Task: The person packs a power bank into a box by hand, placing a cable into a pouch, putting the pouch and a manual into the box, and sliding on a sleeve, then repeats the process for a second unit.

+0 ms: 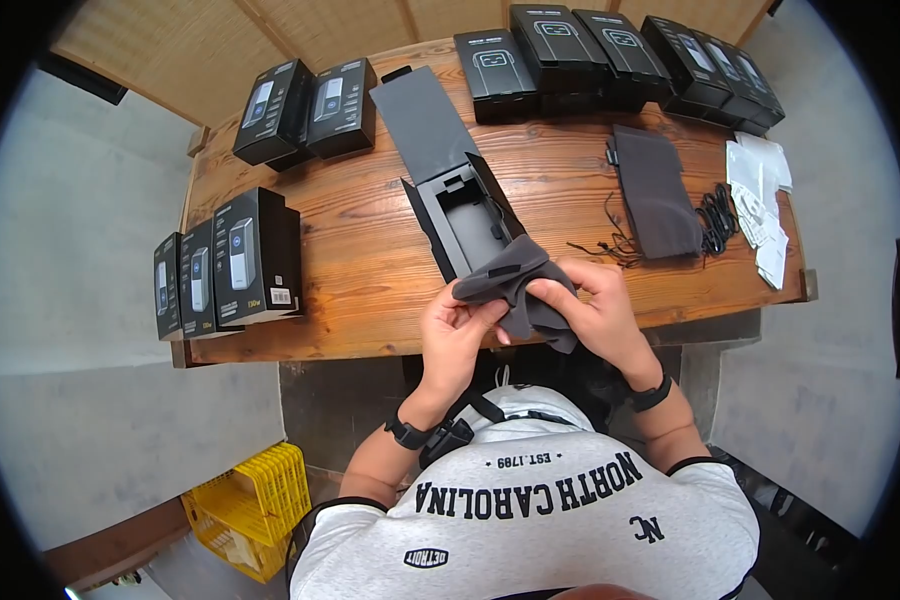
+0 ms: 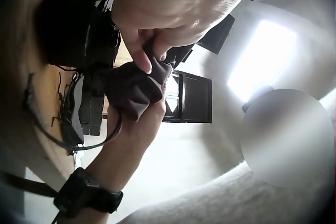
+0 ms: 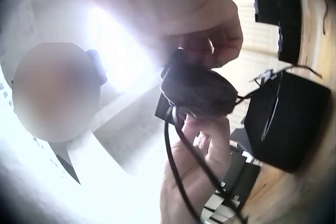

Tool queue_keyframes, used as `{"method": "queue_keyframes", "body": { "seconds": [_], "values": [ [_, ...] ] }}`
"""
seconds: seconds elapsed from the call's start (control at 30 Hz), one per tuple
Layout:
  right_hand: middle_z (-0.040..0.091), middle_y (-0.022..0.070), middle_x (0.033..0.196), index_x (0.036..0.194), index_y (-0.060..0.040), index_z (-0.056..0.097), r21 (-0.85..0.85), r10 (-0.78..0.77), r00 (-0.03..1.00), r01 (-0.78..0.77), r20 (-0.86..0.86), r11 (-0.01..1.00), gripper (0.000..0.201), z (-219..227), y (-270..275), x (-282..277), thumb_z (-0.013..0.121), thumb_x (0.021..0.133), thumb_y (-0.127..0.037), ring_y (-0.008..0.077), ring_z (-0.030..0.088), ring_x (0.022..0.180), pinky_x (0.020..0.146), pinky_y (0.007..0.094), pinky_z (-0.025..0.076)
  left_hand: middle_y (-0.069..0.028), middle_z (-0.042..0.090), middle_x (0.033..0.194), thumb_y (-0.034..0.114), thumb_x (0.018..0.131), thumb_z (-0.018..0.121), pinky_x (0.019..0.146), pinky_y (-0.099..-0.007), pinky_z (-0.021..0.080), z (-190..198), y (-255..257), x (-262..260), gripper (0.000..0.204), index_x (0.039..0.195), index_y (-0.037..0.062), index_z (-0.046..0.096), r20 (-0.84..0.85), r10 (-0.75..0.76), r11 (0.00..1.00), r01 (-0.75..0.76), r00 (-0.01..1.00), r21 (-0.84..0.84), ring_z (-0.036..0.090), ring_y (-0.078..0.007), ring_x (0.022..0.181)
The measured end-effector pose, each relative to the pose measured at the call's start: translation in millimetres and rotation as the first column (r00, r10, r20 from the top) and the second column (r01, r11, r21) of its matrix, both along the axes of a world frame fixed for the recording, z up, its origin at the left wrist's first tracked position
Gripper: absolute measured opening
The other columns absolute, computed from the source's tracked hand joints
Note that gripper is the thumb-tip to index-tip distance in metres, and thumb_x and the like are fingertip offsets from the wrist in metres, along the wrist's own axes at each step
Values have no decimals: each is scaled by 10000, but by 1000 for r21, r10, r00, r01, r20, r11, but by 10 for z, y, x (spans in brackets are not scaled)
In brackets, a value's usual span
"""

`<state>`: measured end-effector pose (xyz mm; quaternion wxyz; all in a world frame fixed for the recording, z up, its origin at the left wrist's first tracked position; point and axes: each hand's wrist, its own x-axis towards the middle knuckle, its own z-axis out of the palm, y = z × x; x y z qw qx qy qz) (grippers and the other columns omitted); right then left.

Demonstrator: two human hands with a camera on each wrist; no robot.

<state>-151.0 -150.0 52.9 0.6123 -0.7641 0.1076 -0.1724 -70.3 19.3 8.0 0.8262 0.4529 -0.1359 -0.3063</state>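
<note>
Both hands hold a dark grey cloth pouch [image 1: 518, 290] just above the near edge of the wooden table [image 1: 370, 260]. My left hand [image 1: 482, 316] pinches its left side and my right hand [image 1: 548, 296] grips its right side. In the left wrist view the left hand [image 2: 152, 50] pinches the pouch [image 2: 131, 90] from above. In the right wrist view the right hand [image 3: 210, 43] clasps the pouch [image 3: 202, 90], and a thin black cord [image 3: 173, 166] hangs from it. An open black box [image 1: 465, 215] with its lid raised lies right behind the pouch.
Several shut black product boxes [image 1: 610, 50] line the table's far edge, more [image 1: 305, 105] stand at the far left and others [image 1: 225, 260] at the left end. A second grey pouch [image 1: 658, 190], black cables [image 1: 715, 215] and white papers [image 1: 760, 200] lie at the right. A yellow crate [image 1: 245, 505] sits on the floor.
</note>
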Motion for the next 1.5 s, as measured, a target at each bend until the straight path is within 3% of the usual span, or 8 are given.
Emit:
{"method": "queue_keyframes", "body": {
  "seconds": [0.17,0.3,0.43,0.67,0.8,1.13,1.4,1.5],
  "values": [
    [620,17,720,875,-30,687,-134,162,986,-164,-32,977,257,30,-246,-20,824,843,-245,84,538,647,580,257,423,-47,694,949,131,1026,627,601,-203,490,74,196,85,167,1097,-16,664,91,-27,1000,26,996,18,620,-72,723],
    [629,98,1227,1167,-24,638,-105,-14,969,41,246,994,452,149,-357,48,826,818,-242,210,573,1173,990,343,439,6,689,978,193,1058,584,591,-153,404,173,170,101,259,1168,-29,659,325,-28,995,-4,945,98,558,-5,728],
    [688,80,1104,1191,-28,679,-120,407,913,-400,37,908,354,87,-420,67,772,877,-164,183,640,1034,954,334,488,2,694,986,203,1061,577,624,-154,418,184,202,102,281,1216,-20,651,297,-109,992,83,949,100,573,-10,760],
    [634,21,1001,1278,-8,607,541,493,867,-381,-73,750,336,-156,-197,101,687,956,-64,63,629,888,734,209,514,-89,688,1111,203,1050,555,874,-275,525,-37,214,153,364,1313,-48,563,-43,-155,985,158,987,75,668,-152,991],
    [616,17,1002,1314,-2,574,541,457,889,-369,-33,756,387,-238,-55,95,688,946,-36,48,607,885,712,205,514,-118,641,1203,356,1023,588,997,-356,500,-66,187,142,505,1361,-11,506,-56,-122,992,123,991,19,634,-202,1118],
    [608,124,966,1114,4,637,-301,361,913,-296,189,907,296,52,228,32,712,827,2,276,590,873,817,364,485,-115,565,1337,173,950,693,1070,-367,449,-78,231,-25,640,1491,34,380,-38,-144,981,138,989,-134,575,-221,1222],
    [589,121,1325,1365,6,513,263,-37,962,-37,269,964,450,-226,-120,18,667,944,-39,197,558,1243,1051,344,446,-123,577,1225,268,1047,559,1077,-456,440,169,248,134,362,1297,14,497,-267,-103,955,20,958,-296,561,-268,1210],
    [593,119,1337,1409,20,498,490,119,990,-143,80,860,459,-280,-184,7,643,991,-103,189,551,1277,1078,342,433,-107,563,1176,318,1055,537,1068,-454,430,135,242,242,338,1219,24,508,-257,-234,888,99,938,-449,550,-272,1183]
  ]
}}
